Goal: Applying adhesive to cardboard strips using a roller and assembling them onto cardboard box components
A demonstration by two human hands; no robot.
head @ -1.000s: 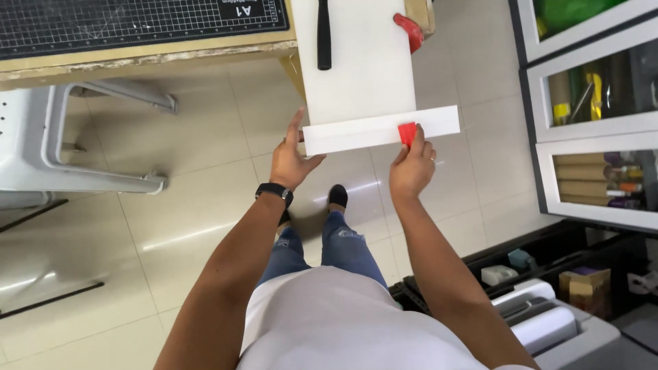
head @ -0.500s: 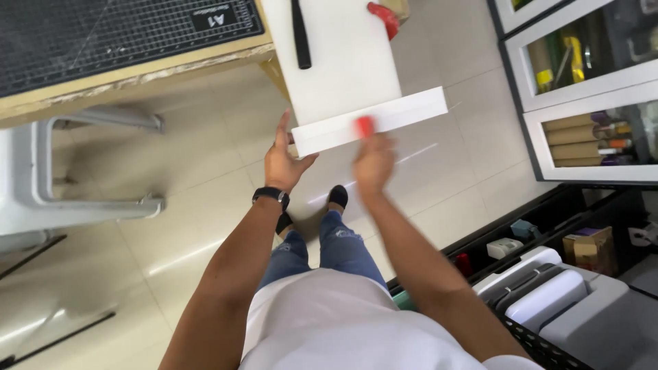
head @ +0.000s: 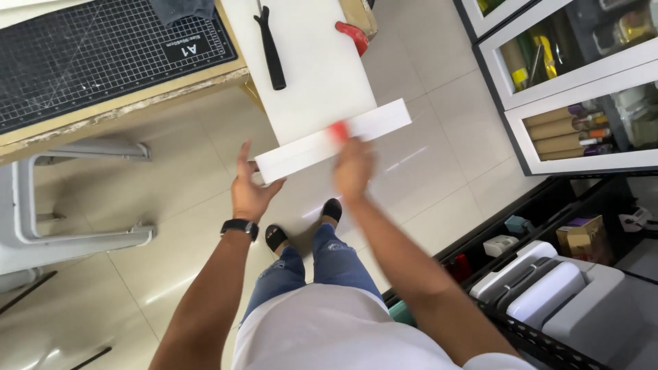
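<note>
A white board (head: 308, 75) juts out from the workbench, and its front edge strip (head: 373, 125) faces me. My left hand (head: 248, 186) holds the strip's left end from below, thumb against its face. My right hand (head: 353, 166), blurred by motion, presses a small red tool (head: 337, 131) against the middle of the strip. A black-handled tool (head: 271, 48) lies on top of the board, and a red-handled tool (head: 353, 35) lies near its right side.
A black cutting mat (head: 103, 55) covers the wooden workbench at left. A grey metal stool frame (head: 41, 219) stands at lower left. Glass-door cabinets (head: 576, 82) with rolls and bottles are at right. Bins and cases (head: 548, 288) sit at lower right.
My right hand slid the red tool leftward along the board's front strip, from its right end to the middle. The left hand stayed at the left end.
</note>
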